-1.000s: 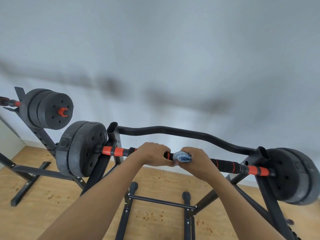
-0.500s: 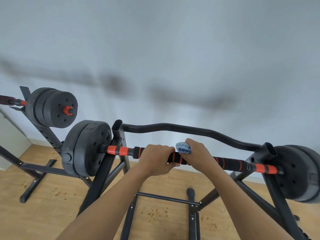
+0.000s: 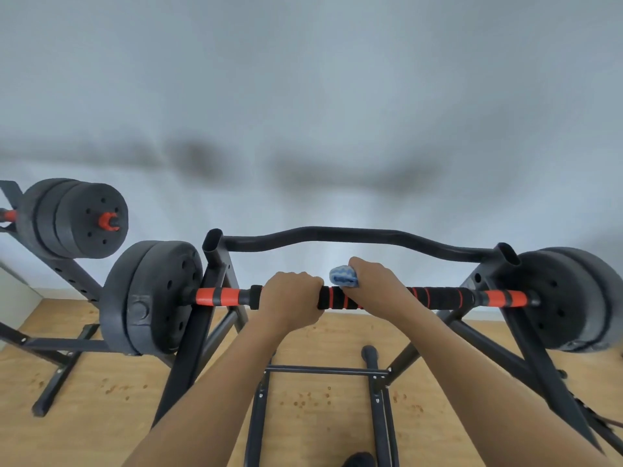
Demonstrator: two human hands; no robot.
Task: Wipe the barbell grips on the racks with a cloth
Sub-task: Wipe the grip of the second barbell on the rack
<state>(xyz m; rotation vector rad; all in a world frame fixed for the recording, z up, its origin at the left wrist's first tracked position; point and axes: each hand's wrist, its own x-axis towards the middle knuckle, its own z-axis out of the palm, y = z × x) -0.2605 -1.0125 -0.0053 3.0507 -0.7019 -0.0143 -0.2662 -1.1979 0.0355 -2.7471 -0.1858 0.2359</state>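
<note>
Far to the left hand's left, a second barbell (image 3: 76, 219) sits on its own rack. Nearer, black plates (image 3: 151, 296) load the left end of the bar (image 3: 438, 297), which rests across the rack (image 3: 215, 264). The left hand (image 3: 291, 294) is clenched around the bar's grip. Just beside it, the right hand (image 3: 377, 286) holds a bunched blue cloth (image 3: 343, 276) on top of the grip, fingers curled over both. Beyond the right hand, the bar ends in more plates (image 3: 569, 298).
</note>
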